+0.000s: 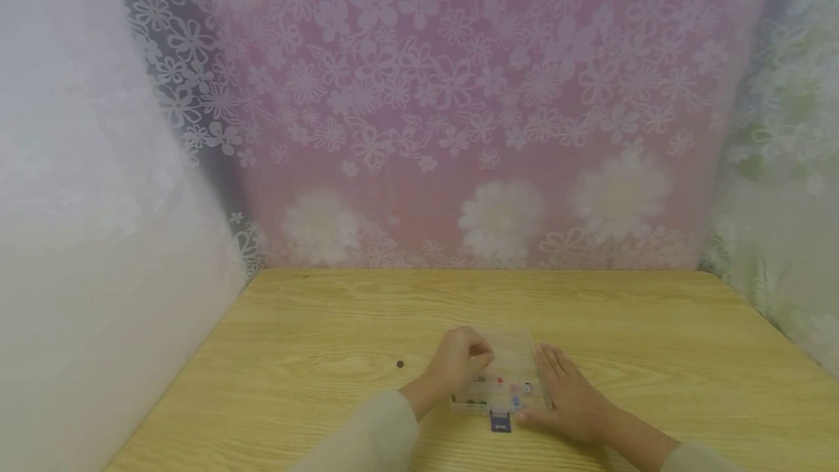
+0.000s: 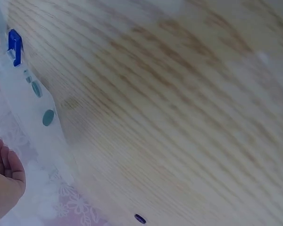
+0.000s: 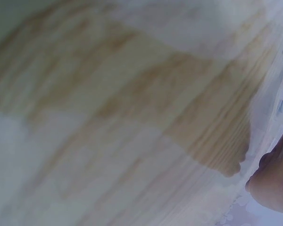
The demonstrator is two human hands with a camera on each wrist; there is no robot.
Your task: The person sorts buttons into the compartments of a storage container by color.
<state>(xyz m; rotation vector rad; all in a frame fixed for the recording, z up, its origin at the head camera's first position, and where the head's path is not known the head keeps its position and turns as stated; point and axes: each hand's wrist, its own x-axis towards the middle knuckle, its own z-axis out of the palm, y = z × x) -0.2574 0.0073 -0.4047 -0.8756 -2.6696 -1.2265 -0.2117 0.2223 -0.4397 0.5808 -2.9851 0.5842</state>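
Note:
A clear plastic box with a blue latch on its front lies on the table. Inside, near its front, are small button-like discs: a red one, a blue one, a pale one with a dark middle and several dark green ones. Over the left part of the box is my left hand, fingers bent and thumb close to the fingertips; whether anything is between them is hidden. My right hand rests along the box's right side, fingers straight, thumb at the front edge.
One dark disc lies alone on the wood-grain table, left of the box. A pink flowered curtain hangs behind the table's far edge. Pale sheets hang on both sides.

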